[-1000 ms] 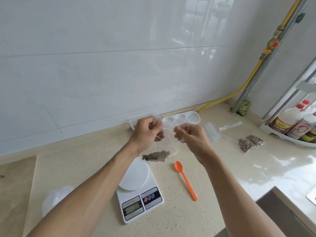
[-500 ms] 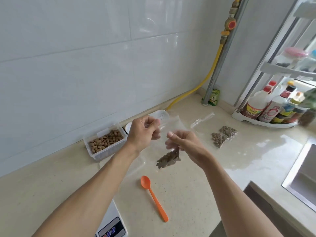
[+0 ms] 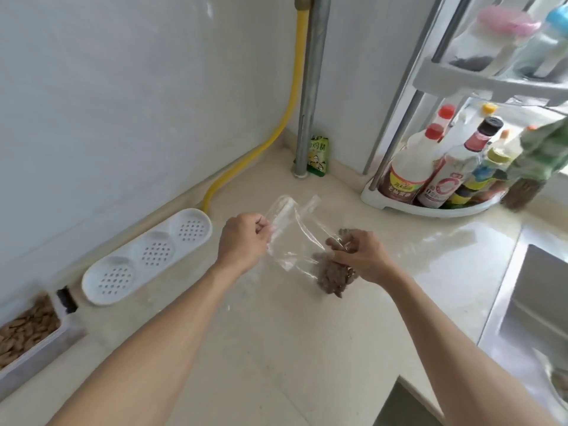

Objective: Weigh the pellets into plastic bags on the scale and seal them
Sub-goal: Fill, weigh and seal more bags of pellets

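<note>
Pellets [image 3: 332,276] fill clear bag [image 3: 295,241] held by both hands

Clear plastic bag [image 3: 295,238] stretched above counter, brown pellets [image 3: 332,276] bunched at its lower right end.

Tray: white perforated tray [image 3: 147,255] lies on my worktop [image 3: 261,348] against the wall.
Hose: yellow hose [image 3: 292,96] beside a grey pipe [image 3: 309,87].
Rack: corner rack [image 3: 430,207] holds sauce bottles [image 3: 408,167].
Packet: green packet [image 3: 318,155] behind the pipe.
Sink: steel sink [image 3: 534,318] at my right.
</note>
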Demonstrator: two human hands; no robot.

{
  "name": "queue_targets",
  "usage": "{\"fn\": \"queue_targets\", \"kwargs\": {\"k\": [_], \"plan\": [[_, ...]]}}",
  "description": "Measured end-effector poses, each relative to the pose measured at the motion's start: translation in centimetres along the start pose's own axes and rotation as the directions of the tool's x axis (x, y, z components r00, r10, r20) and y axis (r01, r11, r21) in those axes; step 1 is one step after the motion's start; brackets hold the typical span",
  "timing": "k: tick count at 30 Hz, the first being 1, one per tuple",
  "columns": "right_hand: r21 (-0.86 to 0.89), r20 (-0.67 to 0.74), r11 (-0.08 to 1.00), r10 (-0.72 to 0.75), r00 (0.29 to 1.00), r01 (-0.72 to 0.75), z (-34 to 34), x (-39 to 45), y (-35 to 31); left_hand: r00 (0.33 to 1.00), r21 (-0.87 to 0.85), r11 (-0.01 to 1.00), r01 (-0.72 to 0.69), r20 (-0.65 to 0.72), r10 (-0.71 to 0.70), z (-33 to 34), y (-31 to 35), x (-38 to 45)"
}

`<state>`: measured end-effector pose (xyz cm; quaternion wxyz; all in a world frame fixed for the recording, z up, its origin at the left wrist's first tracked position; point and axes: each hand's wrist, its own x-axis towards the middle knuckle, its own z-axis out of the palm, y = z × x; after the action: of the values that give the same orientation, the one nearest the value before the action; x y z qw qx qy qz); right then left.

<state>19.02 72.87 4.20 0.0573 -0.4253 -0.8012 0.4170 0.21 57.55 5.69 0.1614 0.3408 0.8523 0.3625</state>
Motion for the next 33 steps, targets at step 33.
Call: {"fn": "queue_targets", "kwargs": {"k": [33], "plan": [[-0.250,0.071,0.917,-0.304,0.950,0.312,9.8,4.3,-6.2,0.992,0.289,0.949,0.129,-0.042,-0.122,-1.7,-7.2,0.3]]}}
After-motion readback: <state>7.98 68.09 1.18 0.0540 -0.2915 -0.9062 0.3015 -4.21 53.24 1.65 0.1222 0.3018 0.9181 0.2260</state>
